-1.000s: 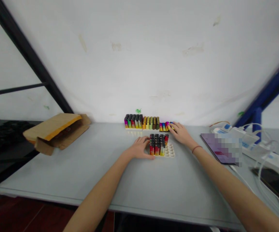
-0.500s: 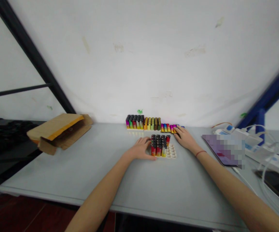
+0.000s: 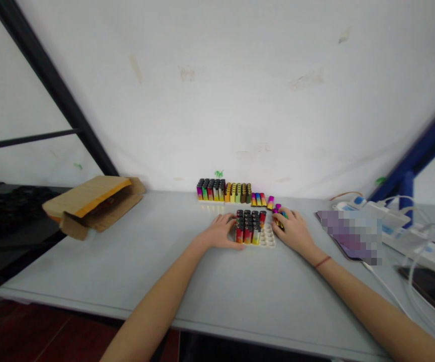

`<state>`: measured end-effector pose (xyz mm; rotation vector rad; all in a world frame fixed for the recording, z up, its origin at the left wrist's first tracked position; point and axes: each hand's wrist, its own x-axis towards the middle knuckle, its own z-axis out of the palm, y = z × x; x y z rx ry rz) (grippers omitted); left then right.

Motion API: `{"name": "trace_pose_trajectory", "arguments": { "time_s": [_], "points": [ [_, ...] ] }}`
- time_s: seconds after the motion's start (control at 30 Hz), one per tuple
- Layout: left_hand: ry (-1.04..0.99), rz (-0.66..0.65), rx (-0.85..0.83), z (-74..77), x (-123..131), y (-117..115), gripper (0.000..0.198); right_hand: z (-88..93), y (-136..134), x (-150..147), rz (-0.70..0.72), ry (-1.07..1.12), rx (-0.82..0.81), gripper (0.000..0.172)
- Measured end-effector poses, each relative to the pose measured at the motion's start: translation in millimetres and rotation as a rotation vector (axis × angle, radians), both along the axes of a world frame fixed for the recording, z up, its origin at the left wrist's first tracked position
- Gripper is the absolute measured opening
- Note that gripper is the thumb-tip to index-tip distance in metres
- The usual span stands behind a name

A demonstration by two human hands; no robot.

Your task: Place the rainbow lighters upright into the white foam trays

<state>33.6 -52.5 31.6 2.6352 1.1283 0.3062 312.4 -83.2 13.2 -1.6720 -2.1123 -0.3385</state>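
Observation:
A small white tray (image 3: pixel 267 238) with round holes sits mid-table, its left part filled with upright colourful lighters (image 3: pixel 248 226). My left hand (image 3: pixel 218 233) rests flat against the tray's left side, fingers spread. My right hand (image 3: pixel 293 229) is curled just right of the tray, gripping a few colourful lighters (image 3: pixel 279 211). Behind, along the wall, stands a row of upright lighters (image 3: pixel 223 191), with loose lighters (image 3: pixel 259 199) lying at its right end.
An open cardboard box (image 3: pixel 91 203) lies on its side at the left of the grey table (image 3: pixel 165 281). At the right are a pixelated flat device (image 3: pixel 349 233), white power strips (image 3: pixel 409 236) and cables. A black frame bar and a blue frame post flank the white wall.
My right hand has drawn back from the loose lighters by the wall toward the tray, bringing a few lighters with it. The left hand has stayed by the tray.

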Motion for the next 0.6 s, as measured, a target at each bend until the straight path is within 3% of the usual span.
{"name": "trace_pose_trajectory", "arguments": {
  "time_s": [0.23, 0.37, 0.47, 0.6],
  "points": [
    [-0.023, -0.004, -0.009, -2.3, -1.1, 2.5, 0.088, 4.6, 7.2, -2.3, 0.236, 0.022, -0.038, 0.037],
    [-0.005, -0.008, -0.049, 1.8, -2.0, 4.3, 0.089, 7.0, 9.8, 1.1, 0.345, 0.173, -0.063, 0.035],
    [-0.003, -0.023, -0.071, 4.6, -3.7, 5.4, 0.089, 3.1, 9.8, 4.0, 0.269, 0.27, -0.006, 0.037],
    [-0.011, -0.04, -0.08, 4.9, -6.6, 6.5, 0.089, -3.4, 13.0, 8.7, 0.077, 0.206, 0.032, 0.036]
  ]
}}
